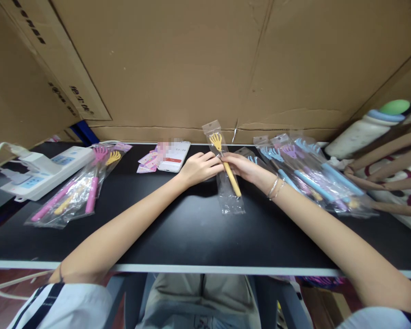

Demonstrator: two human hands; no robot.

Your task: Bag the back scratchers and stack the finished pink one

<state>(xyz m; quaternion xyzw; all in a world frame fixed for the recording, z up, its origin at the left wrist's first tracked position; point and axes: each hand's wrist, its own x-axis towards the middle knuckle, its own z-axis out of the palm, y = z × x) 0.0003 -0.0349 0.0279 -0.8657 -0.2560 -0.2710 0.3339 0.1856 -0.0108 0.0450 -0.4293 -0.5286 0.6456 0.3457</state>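
Head view, hands: the left hand (pixel 199 167) and the right hand (pixel 245 168) meet at the middle of the black table (pixel 192 228), both gripping the same clear bag (pixel 226 176).
Left hand: fingers curled onto the bag's left edge, about a third of the way down from its top, pinching the plastic.
Right hand: fingertips closed on the bag's right edge, opposite the left hand (thin bracelets (pixel 276 187) sit on this wrist).
Yellow back scratcher (pixel 226 164): inside the clear bag, claw end pointing away from the person, handle slanting toward the person and to the right; the bag's lower end lies on the table.
Left pile (pixel 75 192): bagged scratchers in pink and yellow, lying on the table well apart from the hands, just beside a white power strip (pixel 48 171).
Right pile (pixel 311 178): bagged scratchers in blue and purple, fanned out close beside the right wrist.
Phone (pixel 174 156): white, flat on the table just beyond the left hand, with small pink cards (pixel 147 162) touching its left side.
Backdrop: a cardboard wall (pixel 192 64) stands along the table's far edge.
Far right: a white bottle (pixel 363 130) with a green cap, lying tilted beside a patterned bag (pixel 390 164).
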